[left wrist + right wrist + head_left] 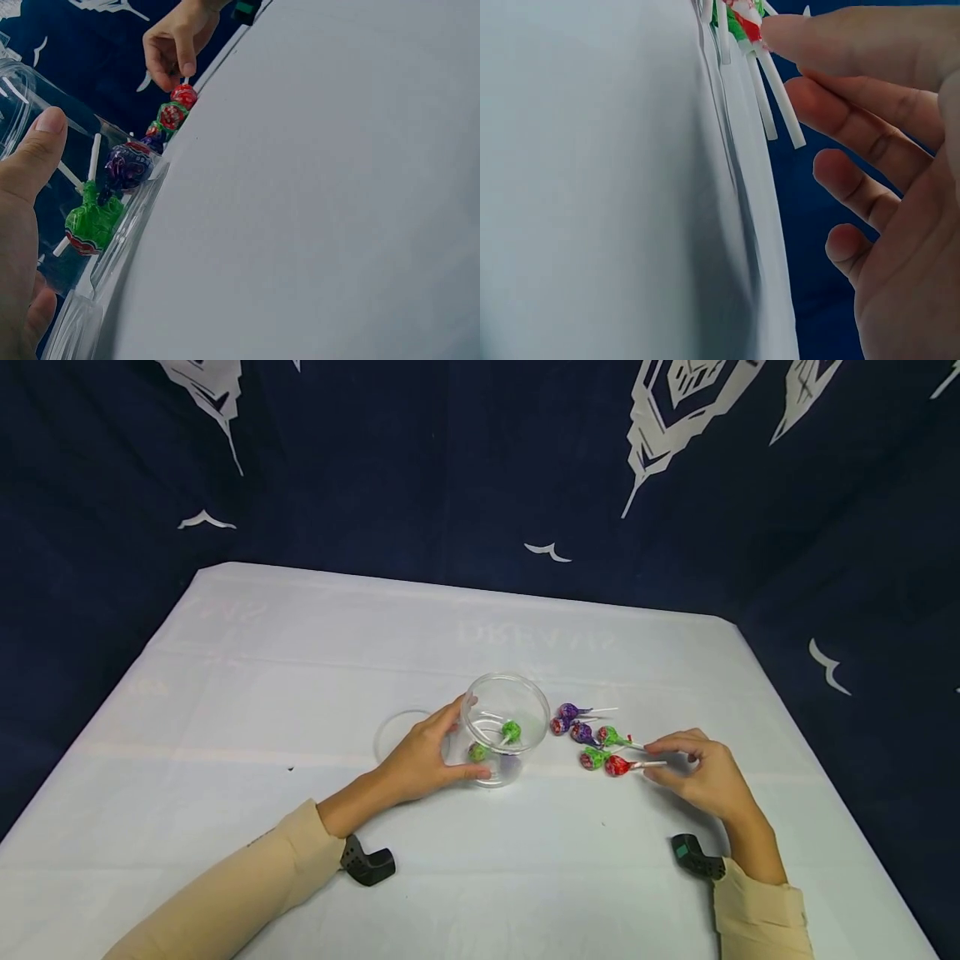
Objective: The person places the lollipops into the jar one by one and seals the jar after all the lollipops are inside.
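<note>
My left hand (423,756) grips a clear plastic jar (531,714) on the white table, thumb and fingers around its side. Inside the jar lie green lollipops (511,732) and a purple lollipop (129,166). To the jar's right is a loose group of purple lollipops (582,732), green lollipops (592,759) and a red lollipop (618,766). My right hand (701,772) is at the red lollipop's white stick, with thumb and index finger apart on either side of it. The right wrist view shows white sticks (780,97) beside those fingers.
A clear round lid (384,731) lies on the table (300,652), partly behind my left hand. A dark blue cloth (420,468) with white patterns hangs behind the table. Black wrist devices (369,862) are on both arms.
</note>
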A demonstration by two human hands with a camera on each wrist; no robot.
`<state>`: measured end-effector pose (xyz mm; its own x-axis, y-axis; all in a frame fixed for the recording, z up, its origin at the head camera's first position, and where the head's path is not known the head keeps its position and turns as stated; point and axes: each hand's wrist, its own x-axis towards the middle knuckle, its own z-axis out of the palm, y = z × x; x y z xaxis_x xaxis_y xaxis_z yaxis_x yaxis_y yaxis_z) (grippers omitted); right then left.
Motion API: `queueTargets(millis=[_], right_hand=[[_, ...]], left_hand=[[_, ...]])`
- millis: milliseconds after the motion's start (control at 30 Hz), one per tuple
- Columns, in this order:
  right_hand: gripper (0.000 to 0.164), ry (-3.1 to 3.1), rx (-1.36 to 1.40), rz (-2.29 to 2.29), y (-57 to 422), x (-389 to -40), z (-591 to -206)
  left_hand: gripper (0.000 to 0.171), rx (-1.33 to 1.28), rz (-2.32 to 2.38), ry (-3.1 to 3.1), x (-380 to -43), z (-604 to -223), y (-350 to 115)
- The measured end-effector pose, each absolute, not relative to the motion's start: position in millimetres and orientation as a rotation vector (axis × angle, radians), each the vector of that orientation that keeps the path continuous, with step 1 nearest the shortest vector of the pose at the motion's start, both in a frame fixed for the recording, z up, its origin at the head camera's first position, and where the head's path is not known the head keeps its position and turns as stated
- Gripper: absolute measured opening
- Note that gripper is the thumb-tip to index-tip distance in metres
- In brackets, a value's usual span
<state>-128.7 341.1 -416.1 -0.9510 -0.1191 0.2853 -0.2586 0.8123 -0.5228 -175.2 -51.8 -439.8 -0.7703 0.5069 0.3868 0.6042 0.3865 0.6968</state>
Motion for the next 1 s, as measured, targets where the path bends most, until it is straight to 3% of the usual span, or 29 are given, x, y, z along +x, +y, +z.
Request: queueTargets(millis=[1000], right_hand=[[0.019,-2.739,0.417,0.725,343.5,-131.4,-421.8]], left_hand=[[0.102,-1.023,-1.344,-2.515,-175.1,-439.6,-52.4]])
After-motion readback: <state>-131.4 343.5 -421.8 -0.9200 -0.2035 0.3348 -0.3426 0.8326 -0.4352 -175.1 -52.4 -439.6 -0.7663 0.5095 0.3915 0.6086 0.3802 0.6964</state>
